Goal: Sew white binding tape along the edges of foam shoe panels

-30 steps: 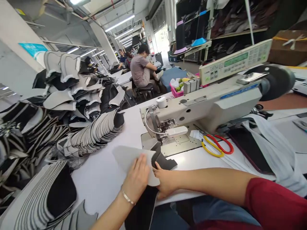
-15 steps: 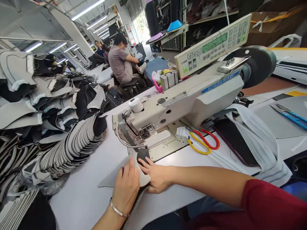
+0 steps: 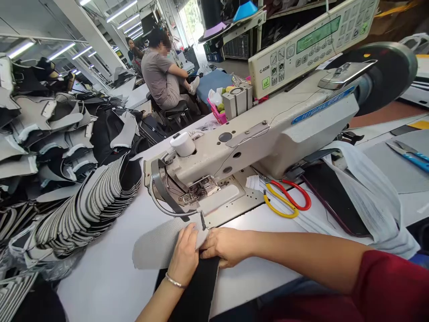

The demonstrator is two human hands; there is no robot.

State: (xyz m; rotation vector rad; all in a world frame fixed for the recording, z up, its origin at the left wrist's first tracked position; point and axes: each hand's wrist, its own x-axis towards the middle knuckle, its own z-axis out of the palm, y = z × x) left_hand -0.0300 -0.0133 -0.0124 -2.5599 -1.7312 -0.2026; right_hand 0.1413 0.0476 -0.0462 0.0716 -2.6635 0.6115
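My left hand [image 3: 185,257] and my right hand [image 3: 225,244] meet at the needle end of a cream sewing machine [image 3: 254,134]. Both pinch a grey mesh fabric piece [image 3: 157,243] together with a black fabric piece [image 3: 197,286] that hangs over the table's front edge. The fingers of both hands are curled onto the fabric edges just in front of the presser foot [image 3: 202,219]. A bracelet sits on my left wrist.
Stacks of grey and black cut pieces [image 3: 87,201] fill the left of the white table [image 3: 110,277]. Red-and-yellow scissors [image 3: 284,199] lie by the machine, blue scissors [image 3: 410,156] at far right. White tape drapes at right. A seated person [image 3: 164,80] works behind.
The view has shifted closer to the machine. My hands have brought the grey and black pieces together and moved them up under the needle end.
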